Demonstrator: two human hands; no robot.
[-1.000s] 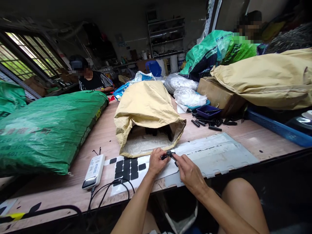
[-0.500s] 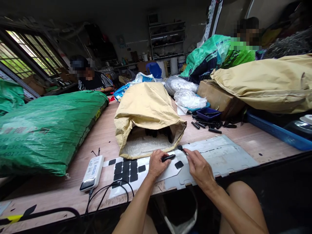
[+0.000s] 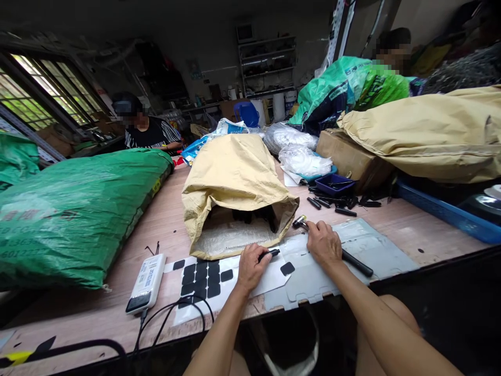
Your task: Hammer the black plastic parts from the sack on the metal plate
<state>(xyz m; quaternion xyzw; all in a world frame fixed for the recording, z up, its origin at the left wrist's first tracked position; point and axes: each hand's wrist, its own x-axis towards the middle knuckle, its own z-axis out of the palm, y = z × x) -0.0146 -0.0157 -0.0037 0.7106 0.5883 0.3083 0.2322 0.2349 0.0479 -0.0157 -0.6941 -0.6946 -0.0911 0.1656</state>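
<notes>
Just below the frame's centre, a black stick (image 3: 274,253) is held by the left hand (image 3: 251,266). To the right, a hammer (image 3: 358,263) is grasped near its head by the right hand (image 3: 324,243), over a grey board (image 3: 378,245).

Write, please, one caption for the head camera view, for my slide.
Left hand holding a small black part, right hand on a hammer, near an open tan sack.
</notes>
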